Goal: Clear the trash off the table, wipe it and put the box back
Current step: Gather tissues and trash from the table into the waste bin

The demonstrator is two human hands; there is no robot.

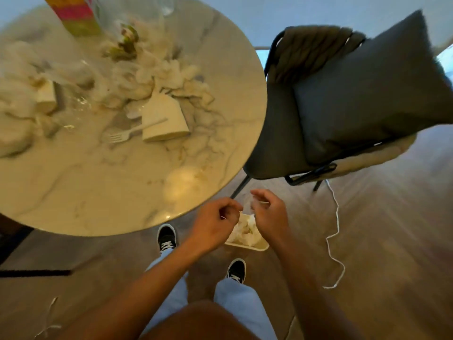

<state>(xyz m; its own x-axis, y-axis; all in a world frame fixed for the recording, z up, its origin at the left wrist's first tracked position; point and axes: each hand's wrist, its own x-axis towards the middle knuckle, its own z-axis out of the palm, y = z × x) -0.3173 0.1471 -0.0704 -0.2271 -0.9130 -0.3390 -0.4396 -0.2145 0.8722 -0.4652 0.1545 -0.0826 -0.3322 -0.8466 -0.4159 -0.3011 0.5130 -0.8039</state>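
Observation:
The round marble table (73, 187) is littered with crumpled white tissues (157, 74), a white plastic fork (127, 133) and two tipped white cartons (164, 119) (46, 96). A colourful box (73, 15) stands at its far edge. On the floor beside the table sits a small white bin (247, 246) with tissues in it. Both my hands hover just above the bin. My left hand (215, 224) has curled fingers pinching a small white scrap. My right hand (267, 212) holds a blurred white scrap (248, 204) at its fingertips.
A dark chair (277, 133) with a grey cushion (367, 94) stands close to the table's right side. A white cord (335, 229) trails across the wooden floor to the right of the bin. My feet stand beside the bin.

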